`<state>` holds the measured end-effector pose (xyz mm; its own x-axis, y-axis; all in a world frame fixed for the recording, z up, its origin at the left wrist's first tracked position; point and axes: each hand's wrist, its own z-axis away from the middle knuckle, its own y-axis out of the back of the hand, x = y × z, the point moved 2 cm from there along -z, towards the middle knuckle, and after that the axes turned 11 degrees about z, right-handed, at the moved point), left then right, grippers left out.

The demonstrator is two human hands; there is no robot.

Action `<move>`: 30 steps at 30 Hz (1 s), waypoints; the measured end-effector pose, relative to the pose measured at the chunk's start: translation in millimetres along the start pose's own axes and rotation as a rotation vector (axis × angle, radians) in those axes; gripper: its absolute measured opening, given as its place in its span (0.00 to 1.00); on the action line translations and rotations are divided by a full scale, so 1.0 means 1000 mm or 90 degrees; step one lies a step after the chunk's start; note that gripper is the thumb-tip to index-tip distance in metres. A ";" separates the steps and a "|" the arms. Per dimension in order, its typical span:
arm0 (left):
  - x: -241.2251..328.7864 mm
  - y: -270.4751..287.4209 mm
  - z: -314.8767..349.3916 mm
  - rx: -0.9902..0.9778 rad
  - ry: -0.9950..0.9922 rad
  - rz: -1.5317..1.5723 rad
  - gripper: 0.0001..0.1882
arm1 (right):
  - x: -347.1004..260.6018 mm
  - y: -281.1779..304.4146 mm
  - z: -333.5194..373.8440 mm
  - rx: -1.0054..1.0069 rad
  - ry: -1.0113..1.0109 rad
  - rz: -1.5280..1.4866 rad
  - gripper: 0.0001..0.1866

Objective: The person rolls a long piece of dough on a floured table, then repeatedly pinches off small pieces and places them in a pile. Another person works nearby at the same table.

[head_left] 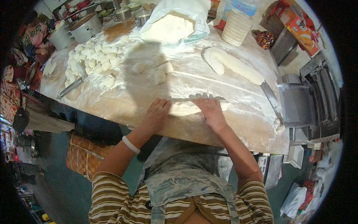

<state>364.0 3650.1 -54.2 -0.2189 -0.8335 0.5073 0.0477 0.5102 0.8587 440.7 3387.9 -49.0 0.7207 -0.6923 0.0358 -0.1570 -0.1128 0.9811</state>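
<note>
A flattened piece of dough [184, 108] lies near the front edge of the floury desk [238, 123]. The left hand [158, 112] and right hand [209, 108] press on it, palms down, fingers spread flat, gripping nothing. Pushed forward too hard, I'd guess the dough could tear or stick where flour is thin. Bare board lies ahead; small dough lumps [160, 72] and a long dough roll [235, 63] sit farther off, and the metal scraper [270, 99] nears the right edge.

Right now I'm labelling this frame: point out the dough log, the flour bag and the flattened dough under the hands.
dough log [238, 65], head view, mid-length.
flour bag [194, 11], head view, upper fold.
flattened dough [184, 108], head view, centre between hands.
</note>
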 end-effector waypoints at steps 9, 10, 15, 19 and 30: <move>-0.027 -0.021 -0.041 0.048 -0.132 0.006 0.43 | -0.017 0.031 -0.031 0.046 -0.057 -0.194 0.34; -0.036 -0.039 -0.052 0.103 -0.149 -0.019 0.45 | -0.023 0.036 -0.047 0.028 -0.010 -0.277 0.35; -0.010 -0.054 -0.056 0.198 -0.162 0.032 0.40 | -0.042 -0.008 -0.046 -0.019 -0.020 -0.034 0.38; 0.000 -0.055 0.005 0.166 -0.159 -0.023 0.39 | -0.041 -0.042 -0.005 -0.008 0.027 0.064 0.38; -0.047 0.003 -0.035 0.230 -0.119 -0.077 0.40 | -0.043 -0.002 -0.060 -0.065 -0.047 0.024 0.30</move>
<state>408.2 3683.4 -73.5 -0.3766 -0.8559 0.3544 -0.3266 0.4806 0.8139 450.3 3460.9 -41.3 0.6638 -0.7453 0.0624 -0.1101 -0.0149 0.9938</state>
